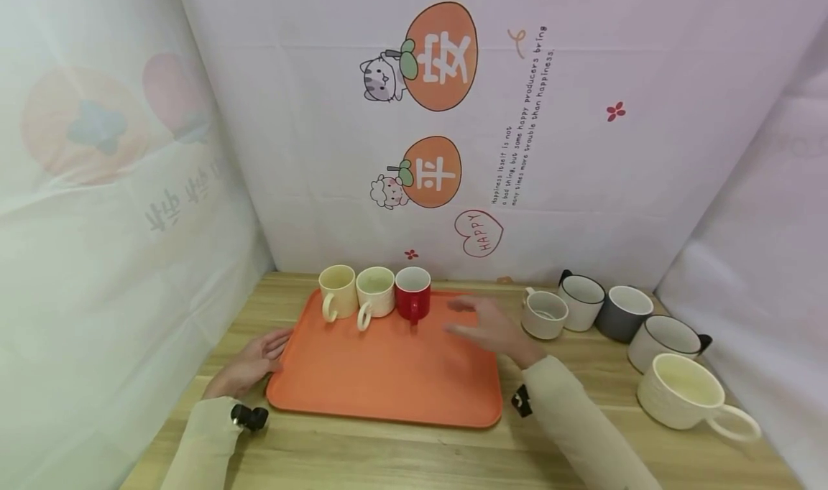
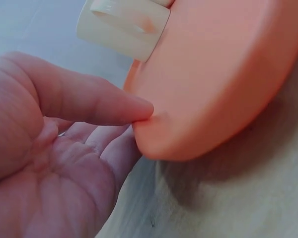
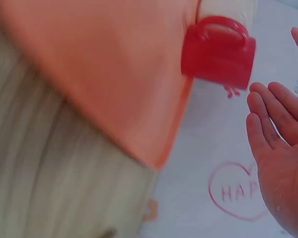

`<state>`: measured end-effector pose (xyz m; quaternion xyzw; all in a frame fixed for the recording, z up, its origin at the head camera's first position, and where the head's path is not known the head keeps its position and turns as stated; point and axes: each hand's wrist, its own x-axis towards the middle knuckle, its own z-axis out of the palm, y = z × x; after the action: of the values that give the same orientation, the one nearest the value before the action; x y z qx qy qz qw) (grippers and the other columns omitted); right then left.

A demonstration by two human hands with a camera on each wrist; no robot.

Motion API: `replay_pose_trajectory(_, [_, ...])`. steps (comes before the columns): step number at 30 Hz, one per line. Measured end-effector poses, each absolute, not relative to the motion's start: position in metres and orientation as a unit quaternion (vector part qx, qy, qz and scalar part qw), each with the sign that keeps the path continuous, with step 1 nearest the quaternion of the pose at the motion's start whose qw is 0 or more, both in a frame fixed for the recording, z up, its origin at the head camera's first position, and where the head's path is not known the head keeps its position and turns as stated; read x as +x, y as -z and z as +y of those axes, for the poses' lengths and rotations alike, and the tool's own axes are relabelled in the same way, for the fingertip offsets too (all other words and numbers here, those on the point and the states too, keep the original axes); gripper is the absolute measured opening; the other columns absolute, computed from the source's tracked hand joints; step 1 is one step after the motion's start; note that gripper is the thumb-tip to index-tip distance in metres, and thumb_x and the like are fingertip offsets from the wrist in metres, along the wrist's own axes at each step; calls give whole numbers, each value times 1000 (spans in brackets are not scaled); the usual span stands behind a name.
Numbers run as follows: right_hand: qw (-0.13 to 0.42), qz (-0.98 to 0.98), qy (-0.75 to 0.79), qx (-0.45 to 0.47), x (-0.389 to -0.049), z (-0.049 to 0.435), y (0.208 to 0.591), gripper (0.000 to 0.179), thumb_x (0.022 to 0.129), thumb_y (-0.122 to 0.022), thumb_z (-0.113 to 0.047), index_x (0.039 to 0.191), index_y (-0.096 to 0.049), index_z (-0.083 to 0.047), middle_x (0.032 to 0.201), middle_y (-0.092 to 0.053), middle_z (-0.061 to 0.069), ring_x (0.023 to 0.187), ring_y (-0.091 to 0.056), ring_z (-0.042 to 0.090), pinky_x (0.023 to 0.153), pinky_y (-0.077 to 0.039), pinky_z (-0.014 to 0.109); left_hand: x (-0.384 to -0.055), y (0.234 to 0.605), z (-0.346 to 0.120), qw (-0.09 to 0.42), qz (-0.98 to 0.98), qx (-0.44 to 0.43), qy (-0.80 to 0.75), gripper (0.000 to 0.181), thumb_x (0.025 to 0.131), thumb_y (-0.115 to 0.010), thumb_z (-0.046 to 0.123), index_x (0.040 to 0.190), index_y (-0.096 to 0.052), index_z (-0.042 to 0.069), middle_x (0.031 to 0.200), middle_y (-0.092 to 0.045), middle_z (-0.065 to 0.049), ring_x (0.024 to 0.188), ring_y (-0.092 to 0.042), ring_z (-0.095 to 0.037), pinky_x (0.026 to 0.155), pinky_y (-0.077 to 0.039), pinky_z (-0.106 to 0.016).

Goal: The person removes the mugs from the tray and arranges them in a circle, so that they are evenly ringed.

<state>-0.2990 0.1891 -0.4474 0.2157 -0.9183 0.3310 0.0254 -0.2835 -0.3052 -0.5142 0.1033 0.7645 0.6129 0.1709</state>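
Note:
An orange tray (image 1: pixel 388 375) lies on the wooden table. My left hand (image 1: pixel 254 361) pinches its left edge; in the left wrist view the thumb (image 2: pixel 134 108) is over the rim and the other fingers are at the outer side, partly hidden. Along the tray's far side stand a yellow mug (image 1: pixel 338 289), a pale cream-green mug (image 1: pixel 376 292) and a red mug (image 1: pixel 412 292), handles facing me. My right hand (image 1: pixel 488 325), slightly blurred, hovers over the tray's right part, right of the red mug and apart from it. Its fingers are extended and hold nothing.
Right of the tray stand a small white cup (image 1: pixel 545 317), a white mug with a black handle (image 1: pixel 581 303), a dark grey mug (image 1: pixel 624 314), another white mug (image 1: pixel 666 343) and a wide cream mug (image 1: pixel 682 393). A printed cloth (image 1: pixel 569 152) hangs behind the table (image 1: pixel 362 454).

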Motion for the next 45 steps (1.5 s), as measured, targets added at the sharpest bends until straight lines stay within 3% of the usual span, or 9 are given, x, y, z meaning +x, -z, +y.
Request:
replay_pose_trajectory(13, [-6, -888, -438, 137, -315, 117, 481, 48, 94, -79, -37, 133, -72, -11, 127, -75, 5, 125, -66, 30, 109, -54, 53, -287, 513, -301, 155, 778, 93, -601, 95, 80, -50, -21, 166, -12, -8, 173, -11, -34, 160, -12, -52, 96, -52, -18])
replay_pose_trajectory(21, [15, -860, -508, 47, -320, 93, 490, 40, 95, -77, -40, 116, -76, -7, 109, -78, 9, 102, -70, 25, 95, -60, 42, -286, 518, -299, 140, 785, 76, -598, 94, 80, -50, -21, 166, -15, -8, 172, -15, -34, 160, -16, -49, 93, -49, -14])
replay_pose_trajectory(27, [-2, -849, -528, -7, -318, 87, 489, 33, 102, -69, -37, 97, -74, -5, 95, -73, 13, 89, -61, 23, 74, -52, 28, -284, 519, -298, 144, 786, 71, -597, 92, 82, -50, -20, 166, -15, -7, 172, -16, -33, 160, -17, -49, 95, -50, -16])
replay_pose_trajectory(31, [-28, -831, -554, -29, -315, 87, 486, 32, 107, -61, -32, 97, -73, -4, 93, -71, 10, 90, -61, 23, 77, -52, 25, -283, 517, -298, 147, 782, 80, -601, 92, 83, -51, -19, 167, -14, -7, 172, -14, -34, 160, -16, -50, 96, -51, -15])
replay_pose_trajectory(37, [-32, -785, -616, -52, -309, 91, 480, 30, 109, -57, -23, 100, -72, 2, 91, -66, 8, 88, -62, 23, 88, -58, 35, -284, 514, -300, 147, 779, 91, -602, 90, 85, -50, -19, 166, -12, -8, 172, -13, -34, 160, -15, -50, 100, -49, -12])
replay_pose_trajectory(45, [-26, -765, -642, -41, -294, 115, 478, 31, 106, -57, -11, 82, -68, 5, 76, -59, 3, 75, -56, 18, 73, -52, 28, -284, 513, -297, 148, 782, 83, -600, 91, 85, -49, -20, 167, -13, -6, 173, -13, -33, 161, -15, -49, 96, -51, -14])
